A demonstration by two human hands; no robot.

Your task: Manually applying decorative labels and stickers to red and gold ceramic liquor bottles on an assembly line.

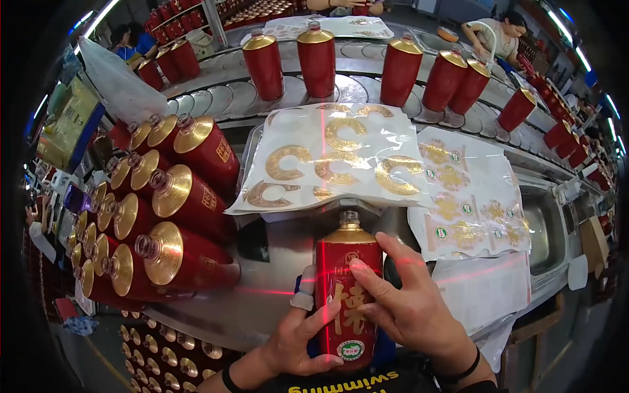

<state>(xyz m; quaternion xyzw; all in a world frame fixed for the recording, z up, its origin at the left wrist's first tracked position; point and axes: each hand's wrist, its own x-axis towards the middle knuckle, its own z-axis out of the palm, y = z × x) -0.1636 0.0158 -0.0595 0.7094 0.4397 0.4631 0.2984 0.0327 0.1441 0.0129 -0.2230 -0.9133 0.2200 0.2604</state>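
A red bottle [334, 275] with a gold shoulder, bare glass neck, gold characters and a small green-and-white emblem stands before me. My left hand [298, 337] wraps its lower left side, thumb near the emblem; one finger wears a pale wrap. My right hand [416, 308] grips the right side, its index finger near the shoulder and other fingertips pressed on the gold characters. Just beyond the bottle lies a sheet of gold C-shaped stickers [341, 167]. To its right is a sheet of gold character and green emblem stickers [458, 196]. Red laser lines cross the bottle.
Many red bottles [209, 203] crowd the left side. Behind the sheets, a curved conveyor [357, 88] carries several more. A metal basin [544, 226] is at the right, a clear plastic bag [121, 78] at the back left. Other people [501, 36] work across the conveyor.
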